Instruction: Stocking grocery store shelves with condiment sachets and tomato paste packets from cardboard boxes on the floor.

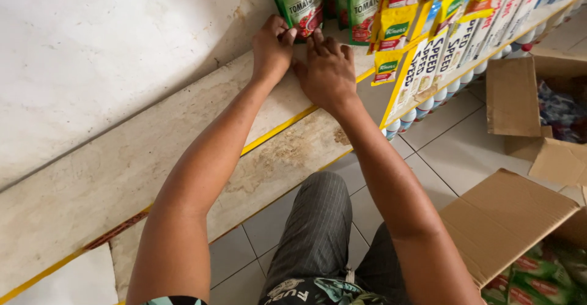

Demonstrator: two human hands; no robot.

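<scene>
left hand (272,48) | right hand (327,69) | both pinch green pouch (301,2) | shelf (183,152)

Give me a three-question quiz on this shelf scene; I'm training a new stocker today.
1. True or false: both hands touch the green pouch on the shelf.
2. What lies at lower right: A) open cardboard box holding green packs, B) a metal basket, C) a bucket?
3. Which hand is nearer the wall?

Key:
1. True: left hand and right hand meet at its bottom edge.
2. A.
3. The left.
</scene>
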